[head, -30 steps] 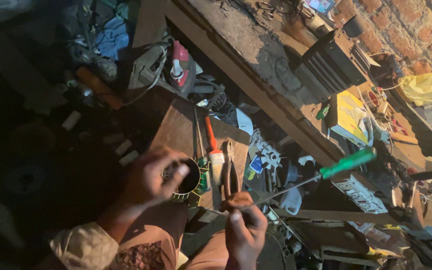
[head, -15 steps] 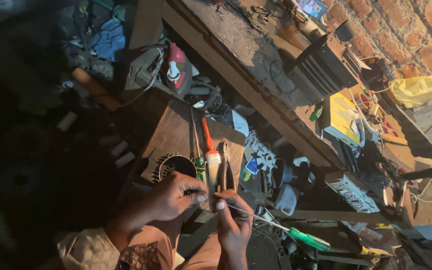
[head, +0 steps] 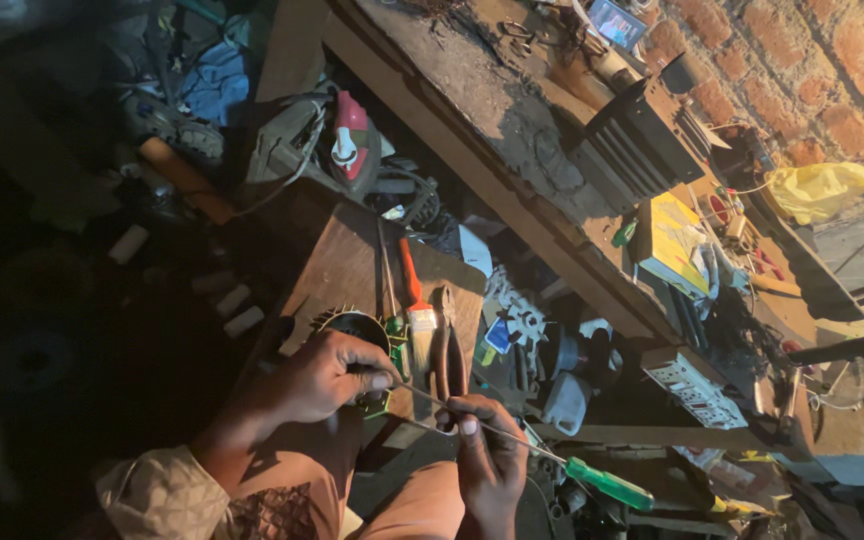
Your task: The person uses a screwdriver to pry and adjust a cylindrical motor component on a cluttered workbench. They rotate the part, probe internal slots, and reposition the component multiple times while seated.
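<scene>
Green-handled screwdriver (head: 552, 462) lies across both hands above a small wooden bench (head: 342, 270): the right hand (head: 487, 465) pinches its thin steel shaft, the left hand (head: 327, 378) curls closed around a ring-shaped motor stator (head: 357, 335). The shaft looks stiff and slick, the stator heavy with fragile windings, best gripped by its outer rim.

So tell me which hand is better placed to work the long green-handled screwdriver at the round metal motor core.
Probably the right hand: it grips the shaft of the long green-handled screwdriver, whose tip lies by the left hand, which is cupped on the round metal motor core.
</scene>
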A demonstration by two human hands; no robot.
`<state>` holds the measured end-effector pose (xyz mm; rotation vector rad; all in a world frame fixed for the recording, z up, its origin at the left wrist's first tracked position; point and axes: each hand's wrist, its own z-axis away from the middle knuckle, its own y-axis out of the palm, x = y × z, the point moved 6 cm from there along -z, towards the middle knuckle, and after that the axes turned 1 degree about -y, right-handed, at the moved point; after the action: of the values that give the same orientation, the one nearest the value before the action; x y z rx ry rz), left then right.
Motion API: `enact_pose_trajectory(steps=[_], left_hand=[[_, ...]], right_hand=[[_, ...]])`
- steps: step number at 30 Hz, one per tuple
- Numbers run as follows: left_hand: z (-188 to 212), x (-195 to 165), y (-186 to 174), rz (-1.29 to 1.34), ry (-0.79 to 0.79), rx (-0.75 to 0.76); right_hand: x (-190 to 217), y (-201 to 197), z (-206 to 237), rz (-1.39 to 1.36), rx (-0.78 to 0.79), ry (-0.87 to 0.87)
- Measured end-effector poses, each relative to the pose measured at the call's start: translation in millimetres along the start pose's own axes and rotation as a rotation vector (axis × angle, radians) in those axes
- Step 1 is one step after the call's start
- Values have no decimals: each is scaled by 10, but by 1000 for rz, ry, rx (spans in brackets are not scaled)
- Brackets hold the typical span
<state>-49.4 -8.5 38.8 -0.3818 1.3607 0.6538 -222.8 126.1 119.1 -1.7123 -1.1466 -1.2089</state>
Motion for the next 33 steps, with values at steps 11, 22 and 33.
enact_pose_trajectory(steps=[11,22,33], left_hand=[[114,-214,-258,-113,380,-124],[364,-301,-703,-226,498,-759],[167,-208,-341,-103,381,-187]], right_hand=[[46,-45,49,10,3,-136],[74,-383,94,30,-318,-13],[-159,49,-18,1,-62,-9]])
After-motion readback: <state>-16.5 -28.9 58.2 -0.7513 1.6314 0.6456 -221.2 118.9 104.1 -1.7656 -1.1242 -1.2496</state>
